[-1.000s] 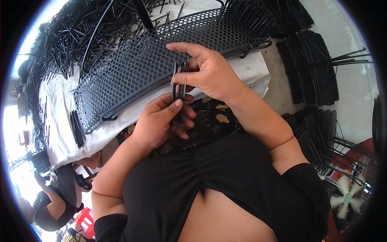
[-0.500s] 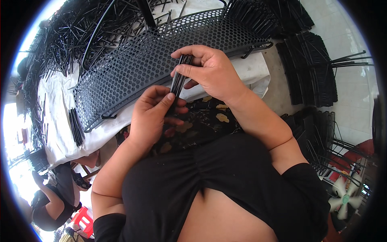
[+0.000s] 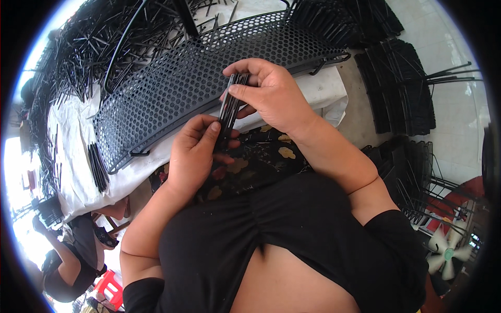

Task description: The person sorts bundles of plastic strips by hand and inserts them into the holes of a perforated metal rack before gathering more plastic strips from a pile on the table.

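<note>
White sheet (image 3: 327,89) | black strips (image 3: 228,108) | near end: left hand (image 3: 192,148) | far: right hand (image 3: 272,96)

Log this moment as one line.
held: black strip bundle; left hand: lower end; right hand: upper end; beyond: black perforated panel, loose black strips

A white sheet (image 3: 78,122) covered the work surface, creased at the left and spread out to the near right; a black perforated rack (image 3: 182,86) rested on it, running slantwise from near left to far right; beyond the rack, at the far left, a tangled heap of thin black strips (image 3: 104,47) covered much of the sheet; a small neat row of black strips (image 3: 97,167) lay near the left edge, just beside the rack's near end; on the right, stacked black pieces (image 3: 399,86) stood on a pale tiled floor (image 3: 451,128).
</note>
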Demonstrator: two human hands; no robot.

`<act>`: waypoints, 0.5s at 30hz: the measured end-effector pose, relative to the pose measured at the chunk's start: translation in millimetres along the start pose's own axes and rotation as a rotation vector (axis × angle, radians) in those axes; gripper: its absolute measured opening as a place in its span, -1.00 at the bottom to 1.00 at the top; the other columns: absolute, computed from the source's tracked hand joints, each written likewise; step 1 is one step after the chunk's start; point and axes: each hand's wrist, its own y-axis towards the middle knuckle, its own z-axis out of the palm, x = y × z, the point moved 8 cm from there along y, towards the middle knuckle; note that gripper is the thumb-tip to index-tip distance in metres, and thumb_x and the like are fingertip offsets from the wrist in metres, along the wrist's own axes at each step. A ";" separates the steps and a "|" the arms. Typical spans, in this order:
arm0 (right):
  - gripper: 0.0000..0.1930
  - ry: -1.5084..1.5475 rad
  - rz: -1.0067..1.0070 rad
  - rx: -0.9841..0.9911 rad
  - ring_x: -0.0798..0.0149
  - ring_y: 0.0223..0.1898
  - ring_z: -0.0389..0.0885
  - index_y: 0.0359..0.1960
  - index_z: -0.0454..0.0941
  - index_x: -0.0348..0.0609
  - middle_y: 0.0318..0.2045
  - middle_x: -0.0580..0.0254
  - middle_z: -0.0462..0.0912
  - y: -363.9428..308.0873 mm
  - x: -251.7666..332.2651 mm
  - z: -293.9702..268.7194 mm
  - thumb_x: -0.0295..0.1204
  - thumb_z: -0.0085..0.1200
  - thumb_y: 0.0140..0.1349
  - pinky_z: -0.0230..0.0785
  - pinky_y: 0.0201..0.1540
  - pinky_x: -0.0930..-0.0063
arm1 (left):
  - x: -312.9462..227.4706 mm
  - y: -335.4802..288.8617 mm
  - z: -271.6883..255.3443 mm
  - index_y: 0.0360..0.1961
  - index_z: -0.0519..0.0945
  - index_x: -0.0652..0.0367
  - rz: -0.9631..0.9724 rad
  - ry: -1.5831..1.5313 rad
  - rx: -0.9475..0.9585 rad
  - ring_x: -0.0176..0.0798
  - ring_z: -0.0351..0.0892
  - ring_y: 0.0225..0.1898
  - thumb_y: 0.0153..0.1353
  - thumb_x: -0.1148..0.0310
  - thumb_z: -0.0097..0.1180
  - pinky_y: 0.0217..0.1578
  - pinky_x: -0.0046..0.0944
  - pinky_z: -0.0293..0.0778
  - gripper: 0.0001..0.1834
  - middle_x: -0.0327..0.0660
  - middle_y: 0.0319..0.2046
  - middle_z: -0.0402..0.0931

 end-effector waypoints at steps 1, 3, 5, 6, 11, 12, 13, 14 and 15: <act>-0.76 -0.001 0.010 0.024 0.39 -0.30 0.66 -0.04 0.49 -0.34 -0.30 0.13 0.66 0.1 -1.8 2.5 -0.56 0.05 0.27 0.61 -0.34 0.56 | 1.0 -1.0 0.3 -0.09 0.39 0.27 0.001 0.005 0.012 -0.17 0.67 -0.27 0.44 0.35 -0.15 -0.45 -0.32 0.66 -0.80 0.03 -0.22 0.59; -0.77 -0.008 0.011 0.028 0.38 -0.30 0.66 -0.05 0.49 -0.34 -0.31 0.13 0.65 1.5 -2.0 0.9 -0.56 0.04 0.27 0.62 -0.34 0.55 | 3.3 -1.7 -2.9 -0.09 0.39 0.29 -0.012 0.044 -0.017 -0.17 0.67 -0.28 0.44 0.36 -0.15 -0.46 -0.33 0.65 -0.80 0.01 -0.24 0.60; -0.78 0.041 0.051 0.072 0.38 -0.31 0.67 -0.06 0.49 -0.35 -0.31 0.13 0.66 1.8 -5.4 5.0 -0.57 0.03 0.27 0.62 -0.31 0.52 | 2.6 -2.3 -3.5 -0.09 0.40 0.31 -0.014 0.053 -0.004 -0.21 0.67 -0.26 0.44 0.38 -0.14 -0.44 -0.34 0.65 -0.80 -0.01 -0.25 0.60; -0.80 0.073 0.056 0.069 0.35 -0.30 0.68 -0.08 0.50 -0.35 -0.30 0.10 0.66 1.8 -6.0 5.4 -0.57 0.03 0.28 0.63 -0.29 0.51 | 2.9 -2.7 -4.4 -0.09 0.40 0.32 -0.020 0.057 -0.008 -0.25 0.66 -0.24 0.43 0.40 -0.14 -0.42 -0.35 0.65 -0.81 -0.04 -0.25 0.60; -0.83 0.208 -0.196 -0.102 0.26 -0.24 0.69 -0.11 0.50 -0.30 -0.27 0.07 0.67 11.2 21.1 -34.8 -0.57 0.04 0.28 0.64 -0.25 0.44 | -21.9 -10.0 -15.2 -0.12 0.45 0.36 0.243 0.198 -0.103 -0.23 0.66 -0.22 0.36 0.52 -0.04 -0.34 -0.34 0.66 -0.86 -0.05 -0.24 0.60; -0.84 0.235 -0.360 -0.220 0.26 -0.24 0.69 -0.12 0.49 -0.29 -0.28 0.06 0.67 12.1 37.5 -63.2 -0.57 0.04 0.29 0.65 -0.24 0.43 | -39.6 -17.6 -19.0 -0.14 0.48 0.37 0.463 0.314 -0.155 -0.22 0.66 -0.20 0.32 0.57 0.00 -0.30 -0.33 0.66 -0.87 -0.04 -0.23 0.60; -0.87 0.126 -0.549 -0.393 0.25 -0.23 0.69 -0.12 0.49 -0.27 -0.26 0.03 0.67 9.8 55.4 -95.5 -0.57 0.01 0.31 0.64 -0.21 0.42 | -60.8 -31.5 -20.9 -0.15 0.53 0.40 0.722 0.677 -0.227 -0.17 0.66 -0.17 0.25 0.66 0.04 -0.18 -0.27 0.63 -0.85 0.03 -0.16 0.60; -0.89 -0.064 -0.762 -0.513 0.25 -0.22 0.69 -0.14 0.48 -0.26 -0.24 0.04 0.67 2.9 73.5 -121.9 -0.57 -0.02 0.34 0.64 -0.17 0.42 | -72.0 -39.3 -19.5 -0.11 0.53 0.40 0.909 0.867 -0.273 -0.09 0.63 -0.07 0.25 0.63 0.04 -0.04 -0.19 0.54 -0.81 0.05 -0.10 0.59; -0.88 -0.217 -0.896 -0.623 0.31 -0.24 0.69 -0.13 0.49 -0.29 -0.24 0.05 0.68 -3.0 90.7 -132.9 -0.58 -0.02 0.34 0.61 -0.15 0.49 | -80.1 -49.8 -13.9 -0.07 0.53 0.40 1.096 1.059 -0.326 -0.02 0.59 0.02 0.25 0.61 0.04 0.11 -0.11 0.45 -0.77 0.07 -0.04 0.57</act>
